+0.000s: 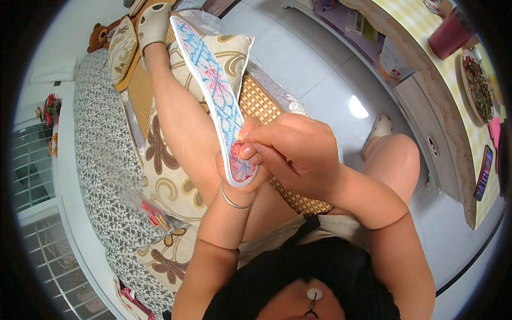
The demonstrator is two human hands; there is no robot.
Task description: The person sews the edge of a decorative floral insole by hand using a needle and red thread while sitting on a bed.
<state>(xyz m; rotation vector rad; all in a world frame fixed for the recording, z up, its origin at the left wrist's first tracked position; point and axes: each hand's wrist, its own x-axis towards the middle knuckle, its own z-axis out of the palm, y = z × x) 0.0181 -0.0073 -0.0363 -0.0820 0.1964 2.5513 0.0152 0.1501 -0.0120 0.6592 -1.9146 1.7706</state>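
A long embroidered insole (221, 98) with a white edge and blue, pink and red stitching slants up and away from me. My left hand (256, 180) is under its near, rounded end and closed on it, with most of the fingers hidden behind the insole. Over the red-stitched patch, my right hand (298, 146) has thumb and forefinger pressed together in a pinch. Whatever lies between those fingertips is too small to make out, though a bit of red thread seems to show there. A thin bangle (232, 199) circles my left wrist.
My left leg stretches along a couch with a patterned cushion (234, 58) and a woven mat (261, 101). A small bag of red thread (154, 213) lies at left. At right, a table with a checked cloth (410, 21) bears a dark red cup (450, 34), a dish (474, 88) and a phone (484, 173).
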